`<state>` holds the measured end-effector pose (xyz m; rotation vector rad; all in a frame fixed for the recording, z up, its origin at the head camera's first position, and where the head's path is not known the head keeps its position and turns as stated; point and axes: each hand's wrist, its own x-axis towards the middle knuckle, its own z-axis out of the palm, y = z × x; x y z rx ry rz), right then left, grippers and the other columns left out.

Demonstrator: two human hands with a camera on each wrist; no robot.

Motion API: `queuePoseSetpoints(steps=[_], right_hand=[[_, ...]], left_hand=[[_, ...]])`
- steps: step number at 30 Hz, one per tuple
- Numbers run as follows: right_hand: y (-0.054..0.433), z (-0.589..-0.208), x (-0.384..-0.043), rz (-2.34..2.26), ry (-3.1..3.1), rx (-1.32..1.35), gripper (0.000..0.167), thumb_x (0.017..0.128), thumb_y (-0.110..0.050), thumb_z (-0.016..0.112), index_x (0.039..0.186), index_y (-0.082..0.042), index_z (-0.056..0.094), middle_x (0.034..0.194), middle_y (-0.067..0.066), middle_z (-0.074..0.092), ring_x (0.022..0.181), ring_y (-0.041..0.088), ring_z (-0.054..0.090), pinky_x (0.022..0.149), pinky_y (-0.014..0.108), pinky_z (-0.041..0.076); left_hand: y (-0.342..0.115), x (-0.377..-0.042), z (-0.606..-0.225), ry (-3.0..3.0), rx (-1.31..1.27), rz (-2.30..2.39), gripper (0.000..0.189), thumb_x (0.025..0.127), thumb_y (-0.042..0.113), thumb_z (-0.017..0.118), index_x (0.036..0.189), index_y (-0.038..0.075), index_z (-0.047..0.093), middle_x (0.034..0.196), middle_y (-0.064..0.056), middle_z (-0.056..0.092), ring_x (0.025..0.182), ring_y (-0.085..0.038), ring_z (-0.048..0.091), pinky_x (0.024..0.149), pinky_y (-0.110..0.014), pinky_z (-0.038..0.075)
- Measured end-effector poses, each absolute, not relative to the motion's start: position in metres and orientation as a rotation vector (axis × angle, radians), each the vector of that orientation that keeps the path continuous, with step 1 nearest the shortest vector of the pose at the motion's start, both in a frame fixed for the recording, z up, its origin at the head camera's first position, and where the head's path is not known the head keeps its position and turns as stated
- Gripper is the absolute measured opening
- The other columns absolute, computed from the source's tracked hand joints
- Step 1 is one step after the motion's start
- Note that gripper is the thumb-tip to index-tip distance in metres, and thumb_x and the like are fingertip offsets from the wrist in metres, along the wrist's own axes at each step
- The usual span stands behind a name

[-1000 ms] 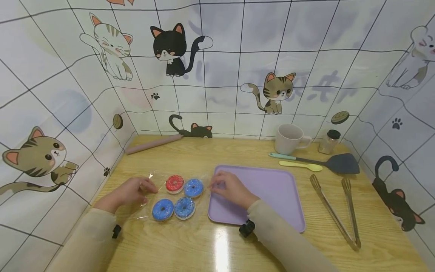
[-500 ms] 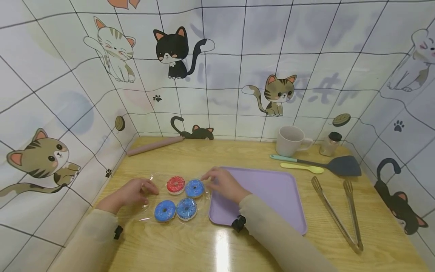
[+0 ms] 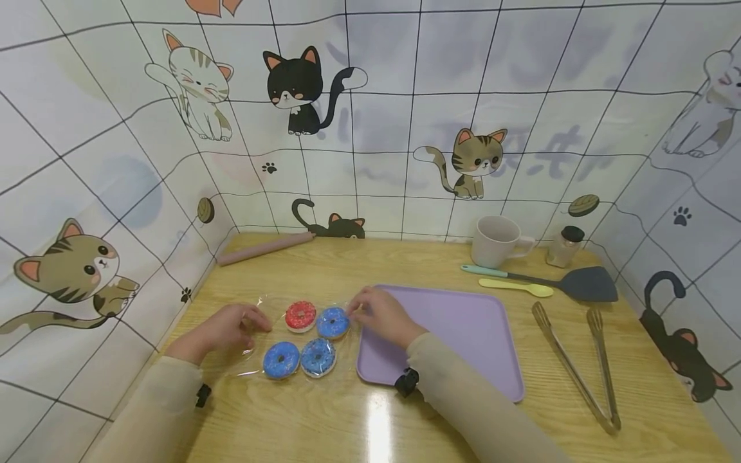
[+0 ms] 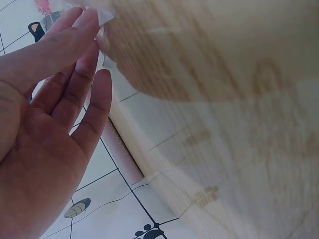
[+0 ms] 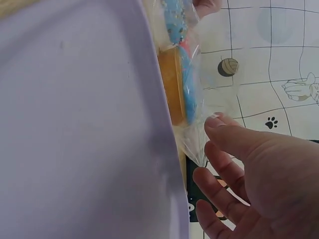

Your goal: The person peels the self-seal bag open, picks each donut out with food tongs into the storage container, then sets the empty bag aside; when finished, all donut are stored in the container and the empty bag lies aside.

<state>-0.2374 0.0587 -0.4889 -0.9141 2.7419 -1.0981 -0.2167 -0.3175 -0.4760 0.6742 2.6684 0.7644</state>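
Note:
A clear plastic bag (image 3: pixel 269 311) lies on the wooden table, holding several toy donuts: a red one (image 3: pixel 300 316) and blue ones (image 3: pixel 281 359). At its left edge my left hand (image 3: pixel 222 331) pinches the plastic; in the left wrist view a scrap of the clear bag (image 4: pixel 105 18) shows at the fingertips. My right hand (image 3: pixel 386 316) is at the bag's upper right corner, over the purple tray's left edge. Thumb and forefinger meet on the film there, beside the blue donut (image 5: pixel 189 92) in the right wrist view, while the other fingers are loosely bent.
A purple tray (image 3: pixel 457 334) lies right of the bag. Metal tongs (image 3: pixel 573 373) are farther right. Behind them lie a spatula (image 3: pixel 587 284) and a yellow spoon (image 3: pixel 515 287), near a mug (image 3: pixel 494 242) and a black-lidded jar (image 3: pixel 564 247). A rolling pin (image 3: pixel 266 249) lies back left.
My right hand has shifted left from over the tray to the bag's corner, and its thumb and forefinger have come together. The left hand has hardly moved, and the view has tilted slightly.

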Motion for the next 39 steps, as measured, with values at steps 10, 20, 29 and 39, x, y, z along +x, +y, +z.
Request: queuePoseSetpoints(steps=[10, 20, 29, 39], right_hand=[[0.07, -0.488, -0.24, -1.159, 2.825, -0.69, 0.004, 0.094, -0.019, 0.077, 0.095, -0.023, 0.076, 0.105, -0.006, 0.068, 0.098, 0.015, 0.064, 0.083, 0.035, 0.053], [0.084, -0.486, -0.239, -1.113, 2.846, -0.631, 0.006, 0.092, -0.019, 0.079, 0.091, -0.024, 0.075, 0.109, -0.004, 0.07, 0.099, 0.018, 0.064, 0.086, 0.037, 0.053], [0.095, -0.488, -0.238, -1.032, 2.892, -0.592, 0.004, 0.089, -0.02, 0.083, 0.09, -0.024, 0.081, 0.095, -0.005, 0.067, 0.087, 0.013, 0.061, 0.081, 0.035, 0.052], [0.103, -0.483, -0.226, -0.927, 2.944, -0.596, 0.006, 0.088, -0.016, 0.083, 0.089, -0.022, 0.083, 0.089, -0.006, 0.068, 0.088, 0.014, 0.062, 0.083, 0.038, 0.052]], left_hand=[[-0.317, -0.219, -0.478, 2.664, 0.681, 0.787, 0.037, 0.073, -0.007, 0.085, 0.104, 0.012, 0.081, 0.113, -0.007, 0.074, 0.11, -0.032, 0.067, 0.084, -0.038, 0.058], [-0.314, -0.219, -0.474, 2.658, 0.641, 0.796, 0.034, 0.073, -0.006, 0.086, 0.102, 0.011, 0.081, 0.113, -0.008, 0.073, 0.108, -0.03, 0.067, 0.085, -0.04, 0.058], [-0.312, -0.219, -0.469, 2.637, 0.591, 0.823, 0.031, 0.075, -0.007, 0.085, 0.102, 0.008, 0.079, 0.11, -0.01, 0.072, 0.102, -0.028, 0.067, 0.084, -0.043, 0.059], [-0.308, -0.223, -0.469, 2.619, 0.593, 0.841, 0.032, 0.077, -0.01, 0.081, 0.102, 0.008, 0.079, 0.108, -0.009, 0.072, 0.098, -0.024, 0.066, 0.08, -0.038, 0.06]])
